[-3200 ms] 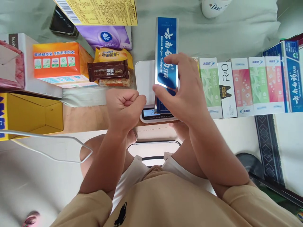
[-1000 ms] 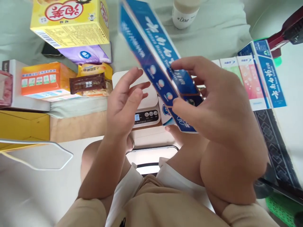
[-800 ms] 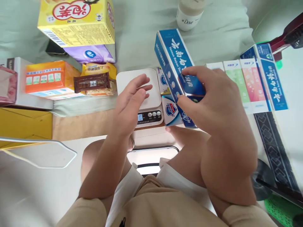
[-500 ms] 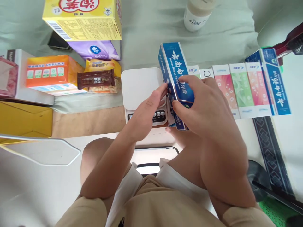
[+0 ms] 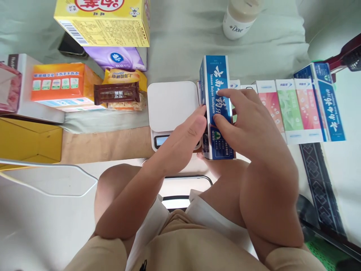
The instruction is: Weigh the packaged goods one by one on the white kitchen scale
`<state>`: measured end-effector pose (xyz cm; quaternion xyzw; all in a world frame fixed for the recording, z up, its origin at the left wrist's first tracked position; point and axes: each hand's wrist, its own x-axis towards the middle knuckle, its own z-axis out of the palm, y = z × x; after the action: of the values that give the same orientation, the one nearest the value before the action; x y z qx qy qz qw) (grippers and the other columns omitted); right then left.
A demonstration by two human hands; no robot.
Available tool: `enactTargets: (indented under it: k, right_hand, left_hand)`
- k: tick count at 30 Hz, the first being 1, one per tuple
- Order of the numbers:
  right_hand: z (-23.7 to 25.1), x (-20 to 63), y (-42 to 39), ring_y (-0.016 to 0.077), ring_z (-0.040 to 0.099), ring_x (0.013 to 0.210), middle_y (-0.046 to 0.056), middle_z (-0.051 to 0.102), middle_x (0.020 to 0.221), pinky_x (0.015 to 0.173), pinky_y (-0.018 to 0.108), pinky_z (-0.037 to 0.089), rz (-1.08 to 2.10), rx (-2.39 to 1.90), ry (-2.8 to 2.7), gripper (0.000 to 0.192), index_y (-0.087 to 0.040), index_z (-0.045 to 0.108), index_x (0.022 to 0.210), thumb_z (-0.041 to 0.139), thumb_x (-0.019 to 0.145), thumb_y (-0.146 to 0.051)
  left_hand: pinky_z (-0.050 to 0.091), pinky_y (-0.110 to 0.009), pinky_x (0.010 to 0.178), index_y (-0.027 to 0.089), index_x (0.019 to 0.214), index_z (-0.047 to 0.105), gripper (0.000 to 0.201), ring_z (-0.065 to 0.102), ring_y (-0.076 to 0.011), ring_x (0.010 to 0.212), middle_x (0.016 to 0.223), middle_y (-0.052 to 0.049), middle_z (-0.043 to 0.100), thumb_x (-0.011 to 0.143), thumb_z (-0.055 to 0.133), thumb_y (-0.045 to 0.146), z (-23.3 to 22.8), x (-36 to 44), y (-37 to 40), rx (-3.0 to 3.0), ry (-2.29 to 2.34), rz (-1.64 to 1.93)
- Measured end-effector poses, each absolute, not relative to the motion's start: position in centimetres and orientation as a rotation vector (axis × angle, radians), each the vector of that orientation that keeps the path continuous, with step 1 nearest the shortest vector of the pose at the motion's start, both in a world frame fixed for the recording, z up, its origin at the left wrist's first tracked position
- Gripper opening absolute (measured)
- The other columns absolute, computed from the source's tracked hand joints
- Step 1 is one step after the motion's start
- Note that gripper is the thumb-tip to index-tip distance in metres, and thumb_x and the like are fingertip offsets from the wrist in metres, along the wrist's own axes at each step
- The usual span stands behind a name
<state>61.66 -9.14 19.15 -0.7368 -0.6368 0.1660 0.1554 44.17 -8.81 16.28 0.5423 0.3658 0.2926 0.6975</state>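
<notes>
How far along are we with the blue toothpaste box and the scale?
Done: the scale platform is bare, box off it. In hand: the right hand holds the blue toothpaste box beside the row of toothpaste boxes, and the left hand presses its side. Left: letting go; snack packets remain left of the scale.

1. The blue box (image 5: 216,105) reads "Yunnan Baiyao Toothpaste" beside large Chinese characters.
2. The white bottle (image 5: 239,20) reads "Dove".
3. The brown bar (image 5: 117,93) reads "Fu Fu".
4. The yellow carton (image 5: 105,20) bears a barcode and "Fu Fu".
</notes>
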Motion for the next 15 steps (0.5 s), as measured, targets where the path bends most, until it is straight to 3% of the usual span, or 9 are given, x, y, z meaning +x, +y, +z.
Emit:
enactTargets:
  k: [6,12,15]
  right_hand:
    - [19.3,61.5,-9.0,0.028,0.068,0.107,0.013,0.062,0.137,0.093,0.056,0.063,0.499,-2.104,-1.823,0.056,-0.027,0.063,0.143,0.056,0.087,-0.029]
    - [20.7,61.5,-9.3,0.0315,0.066,0.125,0.012,0.057,0.147,0.107,0.061,0.059,0.462,-2.095,-1.772,0.061,-0.027,0.059,0.147,0.064,0.087,-0.032]
    - [22.8,59.6,-9.8,0.0292,0.063,0.132,0.01,0.06,0.147,0.114,0.057,0.055,0.4,-1.945,-1.789,0.058,-0.025,0.059,0.146,0.062,0.089,-0.033]
  left_hand:
    - [0.034,-0.044,0.136,0.034,0.139,0.062,0.06,0.039,-0.0292,0.16,0.161,0.006,0.053,0.103,0.034,0.073,16.3,44.3,-9.1,1.254,0.77,0.679]
    - [0.041,-0.045,0.131,0.032,0.136,0.065,0.064,0.042,-0.0289,0.158,0.157,0.003,0.058,0.099,0.039,0.077,15.8,43.9,-8.9,1.248,0.852,0.837]
    - [0.049,-0.041,0.123,0.03,0.129,0.069,0.052,0.055,-0.0255,0.147,0.148,-0.001,0.065,0.102,0.046,0.068,15.7,42.5,-8.3,1.235,0.935,1.06]
